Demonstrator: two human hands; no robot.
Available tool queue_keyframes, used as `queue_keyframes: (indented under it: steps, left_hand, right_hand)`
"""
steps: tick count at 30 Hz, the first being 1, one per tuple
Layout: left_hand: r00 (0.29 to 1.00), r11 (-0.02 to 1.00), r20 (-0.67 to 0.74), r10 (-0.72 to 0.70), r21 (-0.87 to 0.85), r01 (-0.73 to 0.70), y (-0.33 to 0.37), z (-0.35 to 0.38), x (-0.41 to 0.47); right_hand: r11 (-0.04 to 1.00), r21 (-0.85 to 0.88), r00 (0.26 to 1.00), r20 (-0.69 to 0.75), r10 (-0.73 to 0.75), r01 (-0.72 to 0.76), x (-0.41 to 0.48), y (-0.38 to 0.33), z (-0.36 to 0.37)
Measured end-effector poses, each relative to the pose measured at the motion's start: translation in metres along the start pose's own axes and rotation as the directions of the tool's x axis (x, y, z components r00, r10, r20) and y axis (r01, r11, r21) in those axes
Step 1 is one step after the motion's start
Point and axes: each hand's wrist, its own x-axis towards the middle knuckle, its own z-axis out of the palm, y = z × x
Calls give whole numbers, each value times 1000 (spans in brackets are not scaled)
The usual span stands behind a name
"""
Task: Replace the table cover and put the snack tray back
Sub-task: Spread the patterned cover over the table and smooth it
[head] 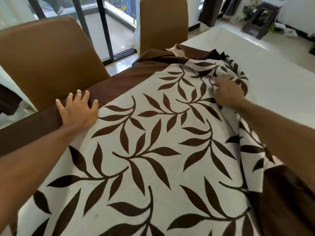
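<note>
The table cover [150, 150], a soft, limp leaf-printed cloth, lies half spread on the white table [281, 82]. It is flat under the left hand [78, 111], whose spread fingers press its brown border, and bunched in folds where the right hand [226, 92], blurred, seems to clutch it. It looks light and likely to slide, so it is best pulled by that bunched edge.

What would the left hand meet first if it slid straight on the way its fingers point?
The left hand would probably meet the near chair, just past the cloth edge; depth is unclear.
</note>
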Motion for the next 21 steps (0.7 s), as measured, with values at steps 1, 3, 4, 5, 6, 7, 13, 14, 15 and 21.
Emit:
queue_keyframes:
  steps: [1, 3, 4, 5, 6, 7, 13, 14, 15, 21]
  left_hand:
    - [999, 1000, -31, 9, 3, -9, 4, -2, -4]
    - [994, 996, -98, 44, -72, -51, 23, -8, -27]
    - [990, 986, -124, 70, -141, -88, 37, -10, -44]
    - [984, 970, -143, 109, -199, -136, 52, -13, -64]
    - [976, 951, -156, 151, -248, -186, 69, -15, -88]
    - [967, 927, -166, 195, -291, -237, 91, -18, -119]
    - [938, 860, -33, 346, -390, -331, 217, -19, -310]
    - [942, 864, 33, 334, -411, -292, 237, -17, -335]
    - [946, 876, 108, 306, -422, -235, 262, -15, -360]
    - [913, 976, 372, 169, -194, -102, 321, 9, -407]
  right_hand:
    - [998, 21, 998, 14, -54, 54, -16, -11, 1]
    - [983, 18, 982, 39, -185, 185, -58, -21, 8]
    - [972, 10, 971, 34, -237, 237, -84, -22, 12]
    - [961, 18, 961, 35, -275, 275, -109, -21, 18]
    - [951, 29, 951, 30, -309, 308, -134, -19, 21]
    - [939, 39, 939, 36, -343, 342, -160, -10, 21]
    - [724, -38, 716, 195, -671, 689, -265, 58, 8]
    - [674, -38, 663, 228, -713, 738, -273, 72, 2]
    - [624, -39, 609, 271, -745, 780, -281, 91, -4]
    - [739, -378, 793, 505, -340, 558, -259, 187, -47]
